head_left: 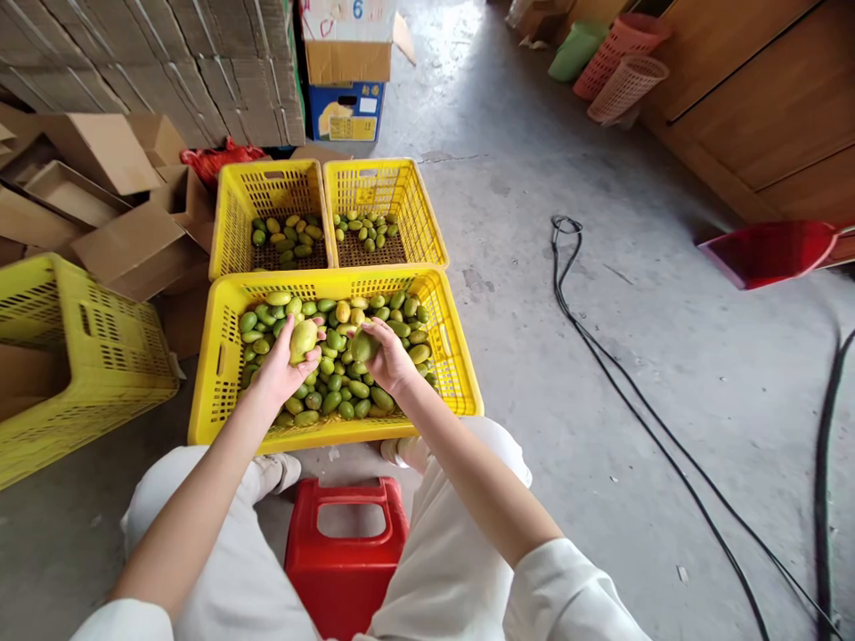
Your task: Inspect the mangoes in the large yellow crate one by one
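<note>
In my left hand is a pale yellow-green oval fruit, much like a small mango, with thumb and fingers around it. My right hand grips a darker green oval fruit of the same kind. Both hands are held over a wide yellow plastic crate, just in front of my knees. Inside that crate lies a layer of many green and yellowish oval fruits, partly hidden by my hands.
Behind stand two yellow crates, left and right, each holding some fruit. Another yellow crate and open cardboard boxes are leftward. A red stool is between my legs. Black cables and a red dustpan are rightward.
</note>
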`<state>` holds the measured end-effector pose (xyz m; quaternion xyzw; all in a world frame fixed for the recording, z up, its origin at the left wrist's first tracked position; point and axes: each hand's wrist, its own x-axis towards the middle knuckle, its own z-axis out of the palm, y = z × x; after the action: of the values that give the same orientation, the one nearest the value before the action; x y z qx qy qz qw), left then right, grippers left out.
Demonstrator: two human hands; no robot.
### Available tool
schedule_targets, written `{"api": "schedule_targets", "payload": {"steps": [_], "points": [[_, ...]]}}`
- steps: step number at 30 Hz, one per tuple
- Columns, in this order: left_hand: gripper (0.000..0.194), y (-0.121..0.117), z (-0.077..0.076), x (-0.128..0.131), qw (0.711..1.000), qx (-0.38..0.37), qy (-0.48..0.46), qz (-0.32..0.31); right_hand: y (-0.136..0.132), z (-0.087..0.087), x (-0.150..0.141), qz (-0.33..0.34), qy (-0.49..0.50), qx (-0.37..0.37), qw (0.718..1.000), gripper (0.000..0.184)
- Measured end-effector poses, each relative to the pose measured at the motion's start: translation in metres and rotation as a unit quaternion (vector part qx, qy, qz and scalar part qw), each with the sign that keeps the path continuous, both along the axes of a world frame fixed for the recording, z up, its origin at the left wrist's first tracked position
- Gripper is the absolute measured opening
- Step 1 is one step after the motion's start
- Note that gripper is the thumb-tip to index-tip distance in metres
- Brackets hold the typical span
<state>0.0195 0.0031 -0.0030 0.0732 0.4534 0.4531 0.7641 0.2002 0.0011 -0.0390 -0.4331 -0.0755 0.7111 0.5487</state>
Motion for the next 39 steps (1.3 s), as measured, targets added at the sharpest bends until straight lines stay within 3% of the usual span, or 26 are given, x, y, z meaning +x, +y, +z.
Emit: {"api": "schedule_targets", "payload": {"steps": [3, 6, 10, 14, 20, 24, 32, 39], "points": [[0.019, -0.003, -0.003, 0.001, 0.998, 0.041, 0.037, 0.003, 0.000, 0.004, -0.001, 0.013, 0.030, -0.006, 0.999, 0.051], [0.026, -0.005, -0.007, 0.001, 0.996, 0.053, 0.069, 0.017, -0.001, 0.009, 0.000, 0.041, 0.047, -0.017, 0.998, 0.029], [0.016, -0.003, -0.008, 0.001, 0.998, 0.041, 0.049, 0.013, 0.000, 0.010, 0.000, 0.036, 0.065, -0.062, 0.995, 0.010], [0.030, 0.002, -0.012, 0.001, 0.998, 0.017, 0.054, 0.005, 0.002, 0.008, 0.000, 0.017, 0.070, -0.075, 0.995, 0.011], [0.036, 0.004, -0.018, -0.002, 0.997, 0.005, 0.080, -0.021, 0.000, 0.011, 0.000, 0.048, 0.058, -0.061, 0.995, 0.019], [0.040, 0.004, -0.019, -0.001, 0.995, 0.000, 0.099, -0.004, -0.001, 0.010, 0.002, 0.051, 0.026, -0.054, 0.997, 0.020], [0.033, 0.002, -0.034, -0.004, 0.995, 0.008, 0.094, 0.021, 0.003, 0.001, -0.001, 0.058, 0.037, -0.078, 0.995, 0.022], [0.014, 0.006, -0.033, -0.010, 0.997, 0.016, 0.072, 0.007, 0.002, 0.004, 0.005, 0.052, 0.067, -0.099, 0.991, 0.018]]}}
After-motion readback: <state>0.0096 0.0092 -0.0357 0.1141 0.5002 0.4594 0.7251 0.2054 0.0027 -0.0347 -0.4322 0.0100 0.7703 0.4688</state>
